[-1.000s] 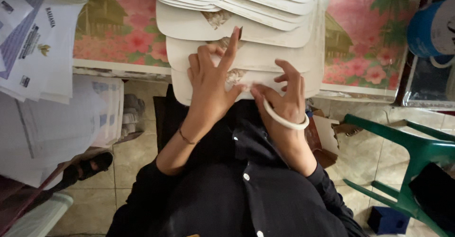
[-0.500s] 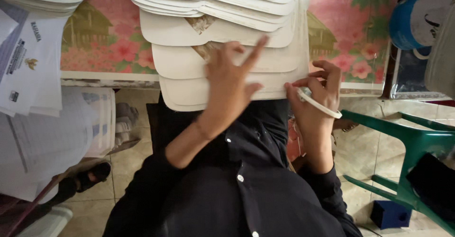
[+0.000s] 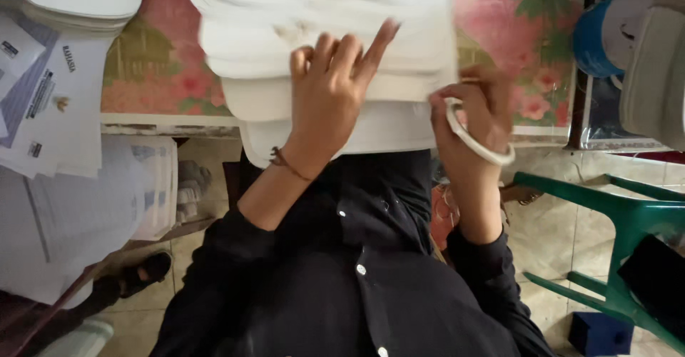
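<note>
White card cut-outs (image 3: pixel 321 57), fanned in 1 stack at the floral table's (image 3: pixel 164 78) near edge, are pressed by the spread left hand (image 3: pixel 332 89), the right hand (image 3: pixel 478 107) pinching the stack's right edge, presumably mid-sorting.

L hand (image 3: pixel 332 96) lay flat, fingers spread, on a fanned stack of white die-cut cards (image 3: pixel 321 125) at the table edge. R hand (image 3: pixel 474 111), w/ white bangle (image 3: pixel 474 139) on wrist, gripped the stack's right side; motion blur there. Floral tablecloth (image 3: pixel 168 78) under the cards. Printed papers (image 3: pixel 50 107) piled at left, green plastic chair (image 3: pixel 628 218) at right, blue box (image 3: pixel 599 332) on tiled floor below it.
</note>
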